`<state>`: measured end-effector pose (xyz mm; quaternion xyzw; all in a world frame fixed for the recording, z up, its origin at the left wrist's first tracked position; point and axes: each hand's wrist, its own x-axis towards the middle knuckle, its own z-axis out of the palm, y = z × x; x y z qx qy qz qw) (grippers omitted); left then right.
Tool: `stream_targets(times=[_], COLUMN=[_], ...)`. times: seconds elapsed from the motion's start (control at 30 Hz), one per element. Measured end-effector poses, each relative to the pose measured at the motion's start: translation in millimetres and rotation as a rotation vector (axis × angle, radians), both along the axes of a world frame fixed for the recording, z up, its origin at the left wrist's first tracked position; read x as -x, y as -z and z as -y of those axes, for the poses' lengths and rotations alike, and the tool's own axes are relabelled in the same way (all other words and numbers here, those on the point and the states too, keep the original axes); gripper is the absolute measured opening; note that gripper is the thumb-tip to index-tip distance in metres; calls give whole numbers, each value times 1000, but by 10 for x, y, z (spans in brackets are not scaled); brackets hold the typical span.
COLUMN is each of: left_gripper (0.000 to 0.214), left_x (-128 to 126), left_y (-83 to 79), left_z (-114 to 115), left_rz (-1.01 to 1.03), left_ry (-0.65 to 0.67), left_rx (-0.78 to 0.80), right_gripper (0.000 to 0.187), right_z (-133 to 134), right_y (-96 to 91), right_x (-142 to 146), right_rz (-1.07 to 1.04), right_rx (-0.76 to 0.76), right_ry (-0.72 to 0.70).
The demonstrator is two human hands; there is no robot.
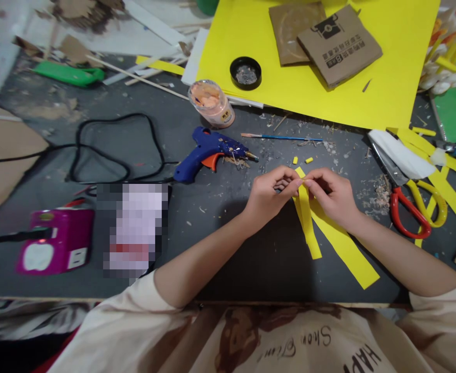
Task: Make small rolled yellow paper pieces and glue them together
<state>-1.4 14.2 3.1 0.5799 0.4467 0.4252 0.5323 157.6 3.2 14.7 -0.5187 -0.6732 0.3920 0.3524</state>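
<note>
My left hand (265,194) and my right hand (333,195) meet above the table, fingertips almost touching. Both are closed in a pinch at the upper part of a narrow yellow paper strip (307,220), whose tip shows just beyond the fingers. Exactly what lies between the fingertips is too small to tell. A wider yellow paper strip (346,247) runs from under my right hand towards the table's front edge. Two small yellow rolls (309,160) lie just past my fingers. Beyond them is a blue-handled paintbrush (292,138).
Left of my hands lie a blue glue gun (208,150), a blurred rectangular thing (140,223) and a magenta box (59,241). An uncapped paint jar (212,103) stands near yellow sheets (247,31). Scissors (402,197) and paper strips (451,194) lie at right.
</note>
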Motion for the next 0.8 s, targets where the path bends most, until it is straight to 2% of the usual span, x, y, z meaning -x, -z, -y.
stream_targets(times=[0.2,0.4,0.63,0.8], left_gripper=[8,7,9,10], left_x=[0,-3,17,29], left_y=[0,-29,-45,-59], left_z=[-6,-11,-13,-10], left_rz=[17,48,15,37], left_ry=[-37,-61,-80,-80], left_rx=[5,8,-69,-8], right_gripper=[17,20,21,20], right_z=[-22,-33,-32,-32], right_y=[-4,23,30,32], right_x=[17,-1,0,0], right_rz=[-101,-87,-71,-78], right_rx=[150,128,121,123], right_ry=[-15,-52,-45,-45])
